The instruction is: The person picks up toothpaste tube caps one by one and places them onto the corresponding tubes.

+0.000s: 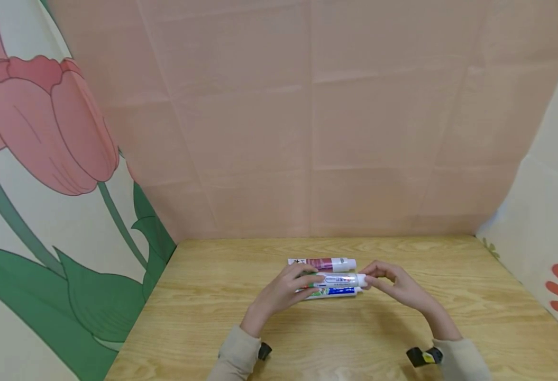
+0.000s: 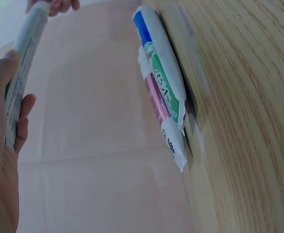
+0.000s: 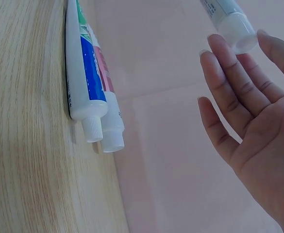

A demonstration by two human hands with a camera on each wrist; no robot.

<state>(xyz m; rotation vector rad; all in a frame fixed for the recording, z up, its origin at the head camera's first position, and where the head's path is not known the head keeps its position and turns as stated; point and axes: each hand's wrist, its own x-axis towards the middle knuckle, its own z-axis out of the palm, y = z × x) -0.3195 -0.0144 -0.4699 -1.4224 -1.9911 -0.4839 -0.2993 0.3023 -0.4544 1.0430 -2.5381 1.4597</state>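
Observation:
My left hand (image 1: 283,288) holds a white toothpaste tube (image 1: 340,280) above the table, thumb on one side and fingers on the other. The cap end points right. At that end my right hand (image 1: 400,286) pinches the white cap (image 3: 239,34) between thumb and fingertips, its other fingers loosely bent. Below lie two more toothpaste tubes, side by side with their caps to the right. The nearer is a blue and green tube (image 3: 91,68), partly hidden in the head view. Behind it is a maroon and white tube (image 1: 323,263).
The wood-grain table (image 1: 202,296) carries the two lying tubes near its middle. A pinkish sheet (image 1: 307,132) hangs behind the far edge. Flower-patterned sheets (image 1: 45,121) border the sides. Dark bands (image 1: 423,356) sit at the wrists beside the sleeves.

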